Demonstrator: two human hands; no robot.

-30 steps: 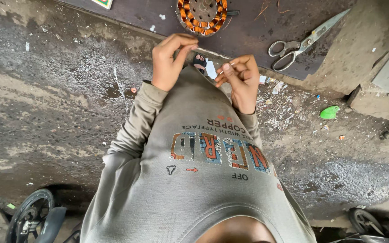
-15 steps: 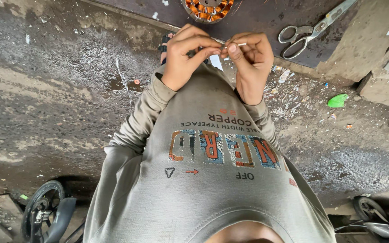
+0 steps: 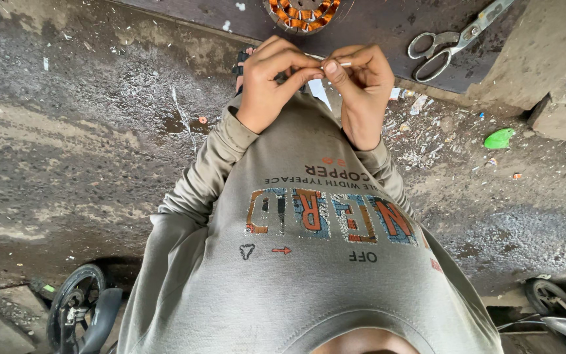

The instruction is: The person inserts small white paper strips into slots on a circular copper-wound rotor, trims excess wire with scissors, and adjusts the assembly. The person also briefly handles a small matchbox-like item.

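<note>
We see a thin white stick [image 3: 343, 64] held up in front of the chest, just below the dark board [image 3: 375, 26]. It pokes out a little to the side of the right hand [image 3: 360, 92]. The right hand pinches it between the thumb and the first finger. The left hand [image 3: 271, 82] is right beside it, and the two hands touch at the fingertips. The left fingers are curled in tight and pinch the same stick from the other side. We cannot tell how long the stick is, because the fingers hide most of it. Below the hands is a grey sweater [image 3: 309, 262] with coloured letters on it. Above the hands, on the board, sits a round metal part with orange wire loops [image 3: 301, 12]. A pair of scissors [image 3: 450, 40] lies on the board too, off to the side and well apart from the hands. A small green scrap [image 3: 499, 138] lies on the dirty grey ground [image 3: 86, 144]. A little wheel [image 3: 76, 307] shows near the bottom corner.
</note>
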